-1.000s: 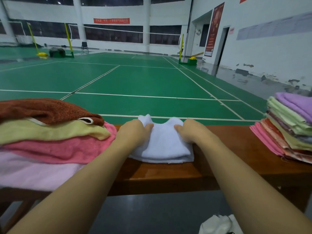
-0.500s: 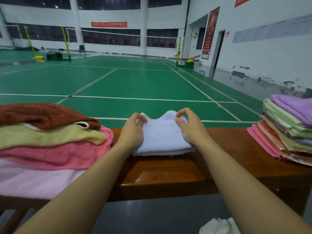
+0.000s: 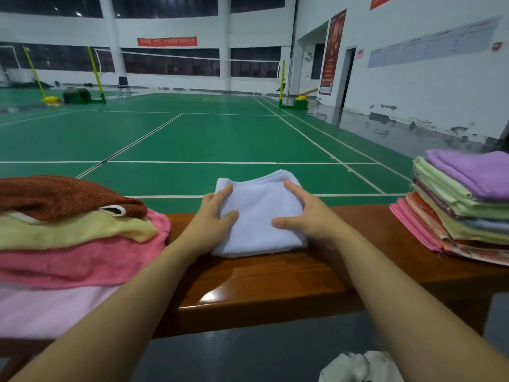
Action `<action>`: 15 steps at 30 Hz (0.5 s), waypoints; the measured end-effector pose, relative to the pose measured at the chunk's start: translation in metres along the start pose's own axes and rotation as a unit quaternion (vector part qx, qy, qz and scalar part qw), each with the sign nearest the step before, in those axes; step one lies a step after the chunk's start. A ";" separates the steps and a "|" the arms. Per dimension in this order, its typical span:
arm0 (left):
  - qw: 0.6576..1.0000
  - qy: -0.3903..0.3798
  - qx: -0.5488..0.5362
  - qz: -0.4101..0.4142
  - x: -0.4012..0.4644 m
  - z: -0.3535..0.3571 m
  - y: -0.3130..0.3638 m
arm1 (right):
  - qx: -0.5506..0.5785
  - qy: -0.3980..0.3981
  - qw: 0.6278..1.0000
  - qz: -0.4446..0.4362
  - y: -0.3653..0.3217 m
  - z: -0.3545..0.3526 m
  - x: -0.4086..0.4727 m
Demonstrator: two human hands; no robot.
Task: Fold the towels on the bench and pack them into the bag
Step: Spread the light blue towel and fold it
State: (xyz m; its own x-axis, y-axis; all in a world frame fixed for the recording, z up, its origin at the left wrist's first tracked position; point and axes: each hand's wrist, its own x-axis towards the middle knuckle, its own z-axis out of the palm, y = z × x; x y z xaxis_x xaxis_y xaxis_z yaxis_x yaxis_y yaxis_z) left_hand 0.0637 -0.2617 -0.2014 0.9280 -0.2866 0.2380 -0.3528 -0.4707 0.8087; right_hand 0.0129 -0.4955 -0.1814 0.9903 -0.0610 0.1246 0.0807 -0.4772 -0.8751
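Terracotta-brown terry tops the loose towel heap at the left end of the worktop, with a pale yellow towel under it, a deep pink one below that and a light pink one at the bottom, spilling over the near edge. Just right of the heap, the left hand lies on the left side of a folded white towel, fingers straight and reaching toward the far edge, thumb spread across the cloth; its grip is wide, pressing flat and curled round nothing. The white towel sits at the middle of the worktop, a thick squarish bundle whose far corners rise above the far edge and whose near fold stops short of the glossy near edge. The right hand mirrors the left on the towel's right side, fingers extended along the cloth, thumb pointing inward over the top, so its grip is also wide and flat on the fabric. Both bare forearms run in from the bottom corners. At the right end of the worktop stands a neater stack of folded towels, purple on top, then pale green, striped, blue and orange layers, with pink at the base. Below the near edge, on the grey floor at lower right, part of a white bag shows, cut off by the frame. Beyond the far edge stretches a green badminton court with white lines.
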 end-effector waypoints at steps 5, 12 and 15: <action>0.999 -0.008 0.024 0.037 0.001 0.016 0.026 | -0.067 -0.002 0.998 -0.022 0.001 -0.037 -0.009; 0.986 0.025 -0.157 0.052 0.035 0.070 0.108 | -0.063 0.104 0.991 -0.056 -0.025 -0.128 -0.033; 0.974 0.000 -0.221 0.051 0.046 0.106 0.155 | -0.075 0.135 0.987 -0.033 -0.033 -0.188 -0.043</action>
State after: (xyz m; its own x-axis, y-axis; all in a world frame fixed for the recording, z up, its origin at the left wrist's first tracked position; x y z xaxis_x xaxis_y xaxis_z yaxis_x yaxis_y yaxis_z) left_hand 0.0388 -0.4363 -0.1222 0.8909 -0.3125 0.3295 -0.3575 -0.0353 0.9332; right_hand -0.0539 -0.6417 -0.0698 0.9158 -0.2469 0.3167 0.1063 -0.6115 -0.7841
